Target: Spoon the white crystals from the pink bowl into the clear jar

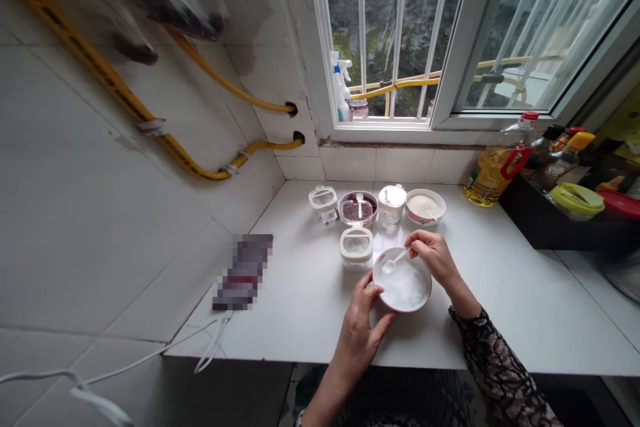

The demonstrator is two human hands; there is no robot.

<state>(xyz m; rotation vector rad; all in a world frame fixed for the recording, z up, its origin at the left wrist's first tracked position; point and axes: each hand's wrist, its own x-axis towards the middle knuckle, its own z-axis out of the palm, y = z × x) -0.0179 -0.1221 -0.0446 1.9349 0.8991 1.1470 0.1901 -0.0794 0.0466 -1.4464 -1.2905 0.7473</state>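
A bowl (407,290) of white grains or powder stands near the front of the white counter. My left hand (361,320) grips its left rim, thumb and fingers against the side. Pinched in my right hand (434,257) is a small white spoon (391,265), its tip over the white contents at the bowl's upper left. Just behind the bowl is a lidded clear jar (357,249). Farther back stand another lidded jar (323,205), a bowl of dark red pieces (371,204) with a clear lid and white spoon on it, a white-lidded jar (391,205) and a bowl of pale grains (425,205).
An oil bottle (487,173) stands at the back right beside a black rack (530,213) of bottles and tubs. On the left lie a blurred dark object (243,272) and a white cable (215,347). A tiled wall and barred window border the counter (295,307).
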